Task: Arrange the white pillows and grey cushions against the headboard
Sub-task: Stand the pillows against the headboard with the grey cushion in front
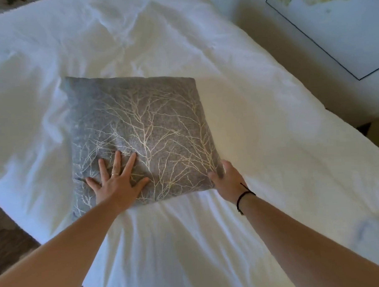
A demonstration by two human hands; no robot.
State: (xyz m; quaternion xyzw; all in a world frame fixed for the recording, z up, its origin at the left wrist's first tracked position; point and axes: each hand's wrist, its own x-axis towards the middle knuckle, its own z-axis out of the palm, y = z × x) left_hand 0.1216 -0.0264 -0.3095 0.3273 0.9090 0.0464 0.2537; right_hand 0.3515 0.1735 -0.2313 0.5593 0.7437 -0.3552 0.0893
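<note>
Grey cushion (138, 137), branch pattern in pale thread, lies flat on the white duvet (260, 140), centre-left of frame. No headboard and no white pillows identifiable in view; a soft white mound at upper centre cannot be told apart from the bedding.

Left hand (115, 185): fingers spread wide and straight, palm pressing flat on the cushion's lower left area. Holds nothing. Right hand (226, 177): thumb on the top face at the lower right corner, fingers wrapped round the edge, gripping that corner. Black cord bracelet (244, 195) on the right wrist.

Judgement: step in hand is picking up or squaring this cushion. To do it well, the left hand would likely need to slide to the left edge and take a matching grip, so the cushion lifts level rather than folding from one corner.

Room: duvet is rumpled but open on all sides of the cushion. Bed edge runs diagonally at right of frame; beyond it stands a framed picture (331, 28), upper right, well apart. Dark floor (8, 244) shows at lower left, near the cushion's lower left corner.
</note>
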